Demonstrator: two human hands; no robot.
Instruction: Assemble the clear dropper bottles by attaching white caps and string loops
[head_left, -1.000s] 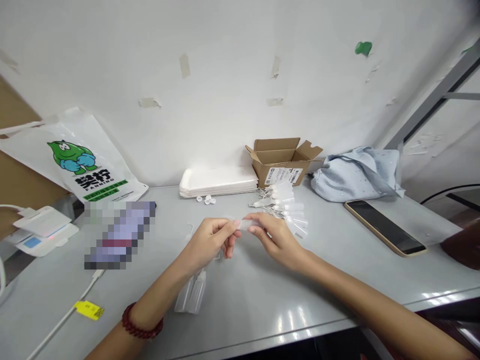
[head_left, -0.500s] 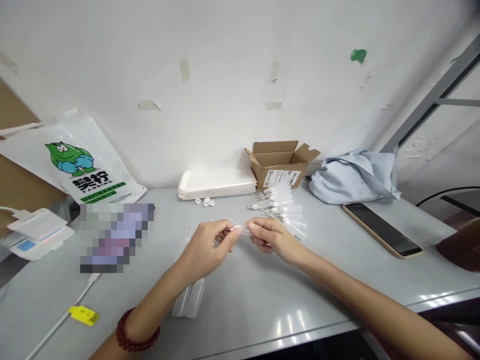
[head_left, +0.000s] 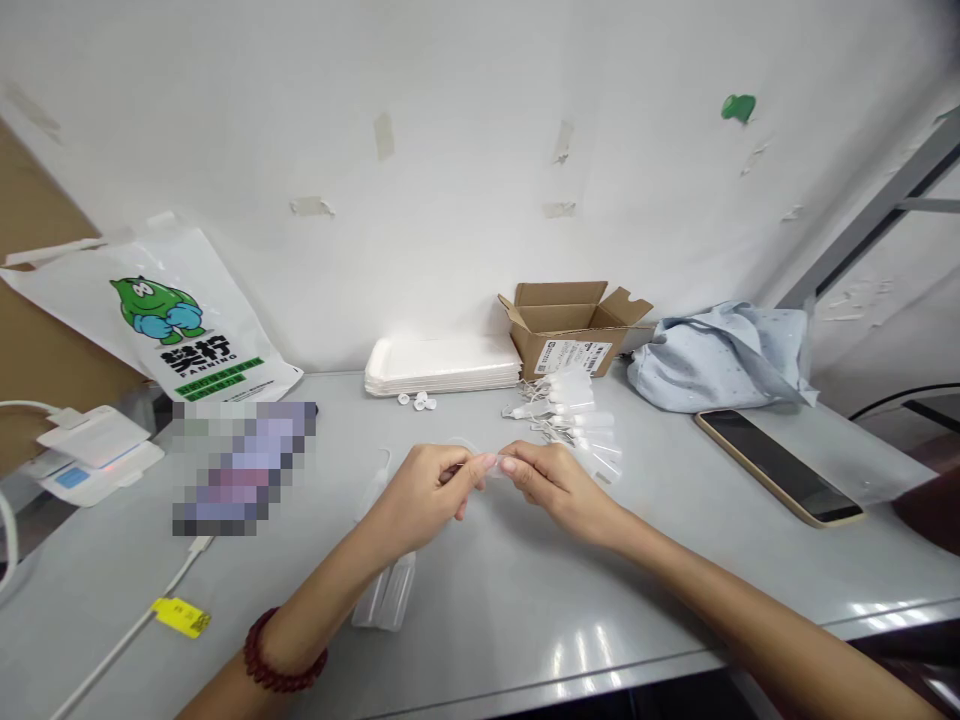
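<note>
My left hand [head_left: 427, 497] and my right hand [head_left: 561, 490] meet above the table, thumbs and fingers pinched. Between their fingertips is a small translucent plastic piece [head_left: 496, 467], mostly covered, so its exact kind is unclear. A faint thin loop shows behind my left hand. Beyond my right hand lies a cluster of small clear plastic bottles [head_left: 571, 408] with thin pale cords or tips. More clear bottles [head_left: 392, 597] lie flat beside and partly beneath my left forearm. Several small white caps [head_left: 418, 401] sit farther back.
A stack of white trays [head_left: 442, 368] and an open cardboard box [head_left: 566, 340] stand against the wall. To the right are a blue cloth bag [head_left: 716, 355] and a phone [head_left: 780, 467]. On the left are a printed plastic bag [head_left: 225, 330], a white device [head_left: 97, 450] and a cable [head_left: 112, 655].
The view has shifted slightly, so the surroundings sit a little farther right. My hands stay together at the plastic piece, with the fingertips closer and less of it showing.
</note>
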